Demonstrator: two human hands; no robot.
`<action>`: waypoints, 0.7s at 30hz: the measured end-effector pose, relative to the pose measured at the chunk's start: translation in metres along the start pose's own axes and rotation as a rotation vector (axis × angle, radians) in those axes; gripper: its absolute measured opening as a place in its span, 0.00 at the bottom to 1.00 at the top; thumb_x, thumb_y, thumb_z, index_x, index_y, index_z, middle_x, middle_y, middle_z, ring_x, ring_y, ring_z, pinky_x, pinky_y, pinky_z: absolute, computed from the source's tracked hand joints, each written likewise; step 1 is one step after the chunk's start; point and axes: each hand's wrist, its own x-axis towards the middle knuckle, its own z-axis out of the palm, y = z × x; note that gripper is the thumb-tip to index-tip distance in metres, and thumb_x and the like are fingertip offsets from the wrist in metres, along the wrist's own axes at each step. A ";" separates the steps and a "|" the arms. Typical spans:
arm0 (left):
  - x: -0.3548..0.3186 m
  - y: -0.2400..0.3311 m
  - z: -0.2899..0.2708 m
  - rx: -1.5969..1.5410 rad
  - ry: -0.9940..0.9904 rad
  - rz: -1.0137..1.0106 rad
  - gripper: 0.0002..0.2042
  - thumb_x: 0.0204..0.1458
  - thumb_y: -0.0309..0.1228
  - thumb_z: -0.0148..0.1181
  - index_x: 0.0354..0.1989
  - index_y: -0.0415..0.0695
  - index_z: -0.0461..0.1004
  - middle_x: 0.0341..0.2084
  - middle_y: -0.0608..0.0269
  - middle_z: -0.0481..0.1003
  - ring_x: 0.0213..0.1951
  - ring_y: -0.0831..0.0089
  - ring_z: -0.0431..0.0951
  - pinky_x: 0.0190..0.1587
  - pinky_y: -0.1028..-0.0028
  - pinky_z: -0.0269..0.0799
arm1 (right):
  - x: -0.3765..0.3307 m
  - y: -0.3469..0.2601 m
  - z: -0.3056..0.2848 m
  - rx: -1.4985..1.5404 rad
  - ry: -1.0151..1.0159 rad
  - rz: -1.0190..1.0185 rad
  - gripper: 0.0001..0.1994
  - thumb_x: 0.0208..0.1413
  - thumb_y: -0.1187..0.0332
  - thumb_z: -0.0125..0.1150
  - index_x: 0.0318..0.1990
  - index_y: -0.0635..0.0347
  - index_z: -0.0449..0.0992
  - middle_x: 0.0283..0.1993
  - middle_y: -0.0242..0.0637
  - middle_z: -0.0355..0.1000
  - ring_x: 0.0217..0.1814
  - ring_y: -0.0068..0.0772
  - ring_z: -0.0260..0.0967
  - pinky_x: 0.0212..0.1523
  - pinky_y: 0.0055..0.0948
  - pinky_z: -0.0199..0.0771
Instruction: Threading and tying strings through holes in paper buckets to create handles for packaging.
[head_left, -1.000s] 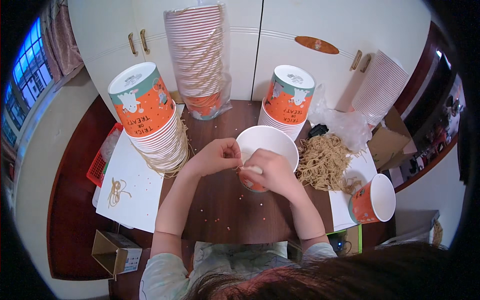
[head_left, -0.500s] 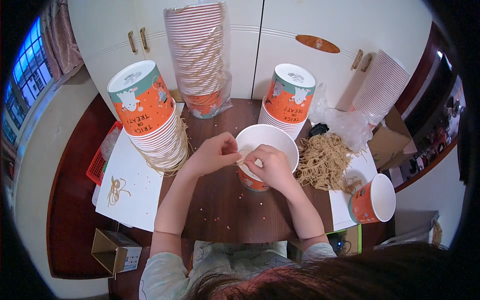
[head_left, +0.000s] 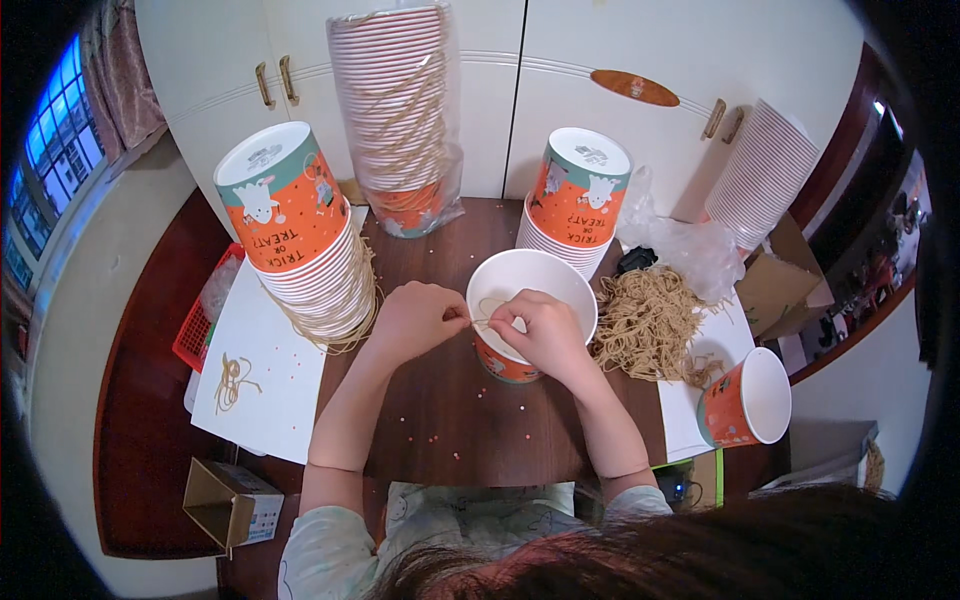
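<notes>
An orange paper bucket with a white inside (head_left: 560, 283) stands upright on the table in front of me. My left hand (head_left: 418, 322) is just left of its rim, thumb and fingertips pinched on one end of a thin tan cord (head_left: 484, 322). The fingers of my right hand (head_left: 540, 332) pinch the same cord over the bucket's mouth. A short taut length runs between the hands, and a loop of it shows against the inner wall. Whether the cord passes through the bucket's side is hidden by my right hand.
Inverted bucket stacks rise at left (head_left: 285, 225) and right (head_left: 575, 200); a bagged stack (head_left: 392, 110) stands behind. A heap of tan cords (head_left: 648, 322) lies right of my bucket. Another bucket (head_left: 728, 405) rests tilted at the right edge. Loose cords (head_left: 235, 383) lie on white paper at left.
My left hand has drawn a little to the left, away from my right hand, and the cord between them is now stretched. My right hand has hardly moved.
</notes>
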 end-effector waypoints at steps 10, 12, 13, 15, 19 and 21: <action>0.002 -0.007 0.005 -0.405 -0.013 0.180 0.08 0.41 0.27 0.58 0.30 0.39 0.75 0.21 0.59 0.75 0.25 0.75 0.75 0.29 0.76 0.69 | 0.001 -0.004 -0.002 0.009 -0.019 0.039 0.04 0.43 0.66 0.59 0.24 0.54 0.76 0.25 0.32 0.71 0.29 0.36 0.70 0.28 0.33 0.69; 0.003 -0.007 0.003 -0.428 -0.038 0.160 0.08 0.41 0.28 0.59 0.30 0.39 0.75 0.20 0.60 0.75 0.24 0.78 0.74 0.28 0.77 0.69 | 0.001 -0.004 -0.001 0.016 -0.021 0.040 0.04 0.43 0.65 0.59 0.24 0.53 0.76 0.25 0.32 0.71 0.29 0.36 0.70 0.29 0.33 0.69; 0.004 -0.007 0.003 -0.453 -0.065 0.142 0.08 0.41 0.29 0.60 0.30 0.39 0.75 0.19 0.62 0.75 0.24 0.81 0.73 0.28 0.78 0.69 | 0.001 -0.003 -0.001 0.015 -0.020 0.041 0.04 0.43 0.65 0.59 0.24 0.53 0.76 0.25 0.32 0.71 0.29 0.36 0.70 0.29 0.33 0.69; 0.006 -0.007 0.006 -0.458 -0.068 0.140 0.08 0.40 0.28 0.60 0.29 0.39 0.75 0.19 0.62 0.75 0.24 0.80 0.73 0.28 0.79 0.69 | 0.001 -0.002 0.000 0.011 -0.025 0.053 0.04 0.43 0.65 0.59 0.24 0.53 0.76 0.25 0.32 0.71 0.29 0.37 0.70 0.29 0.33 0.69; 0.009 -0.010 0.013 -0.527 -0.052 0.128 0.07 0.39 0.27 0.61 0.27 0.37 0.75 0.19 0.62 0.75 0.24 0.80 0.74 0.29 0.79 0.69 | 0.001 -0.002 -0.001 0.017 -0.020 0.051 0.04 0.42 0.65 0.59 0.24 0.53 0.76 0.26 0.32 0.71 0.29 0.37 0.70 0.29 0.33 0.69; 0.009 -0.009 0.012 -0.516 -0.053 0.120 0.07 0.39 0.27 0.61 0.27 0.37 0.74 0.19 0.62 0.75 0.24 0.80 0.74 0.29 0.79 0.70 | 0.001 -0.002 -0.001 0.018 -0.022 0.055 0.05 0.42 0.65 0.60 0.24 0.54 0.76 0.26 0.32 0.71 0.29 0.37 0.70 0.29 0.33 0.69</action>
